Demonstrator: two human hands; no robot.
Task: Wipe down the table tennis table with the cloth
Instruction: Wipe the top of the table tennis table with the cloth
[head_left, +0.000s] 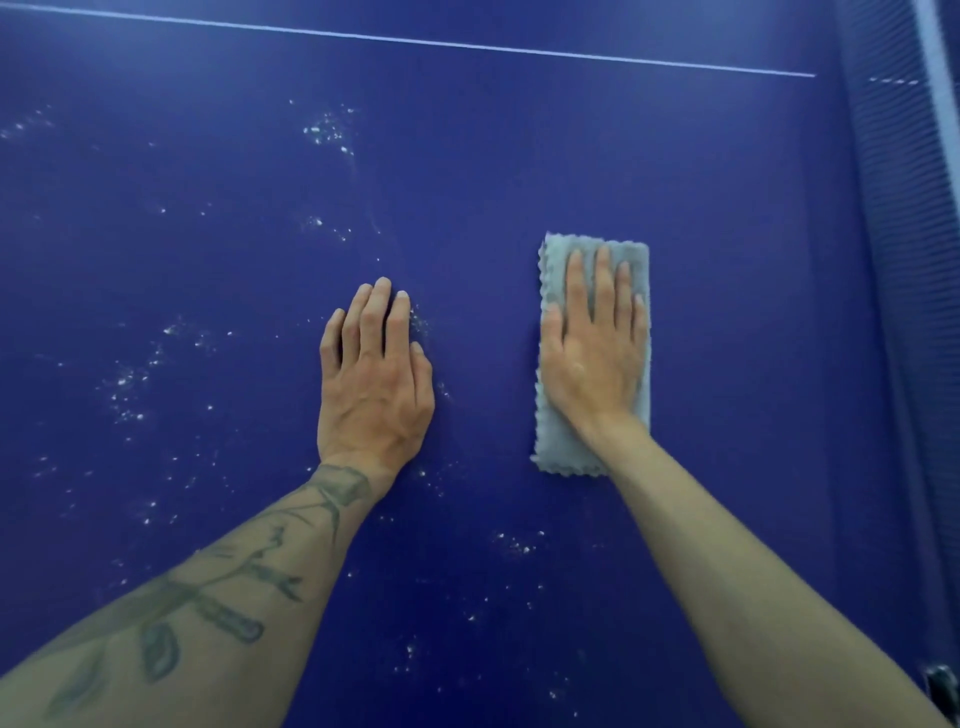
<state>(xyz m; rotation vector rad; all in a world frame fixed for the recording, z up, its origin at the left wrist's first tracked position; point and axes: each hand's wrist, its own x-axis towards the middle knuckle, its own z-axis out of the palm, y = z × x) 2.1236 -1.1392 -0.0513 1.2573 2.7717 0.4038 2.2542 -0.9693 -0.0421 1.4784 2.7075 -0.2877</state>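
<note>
Smooth dark blue worktop (727, 208): white specks (327, 130).
Fuzzy grey cloth (558, 441): rectangle, wavy edges.
Left hand (374, 379): flat on worktop, holds nothing.
Right hand (595, 353): flat, pressing cloth.

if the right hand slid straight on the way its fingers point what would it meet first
The way looks free: ahead of the right hand and cloth lies bare table, then only the painted white line.

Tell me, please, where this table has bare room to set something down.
Clean blue lies between the cloth and the net, and between left hand and right hand. Left of the left hand, white specks crowd the table.
</note>
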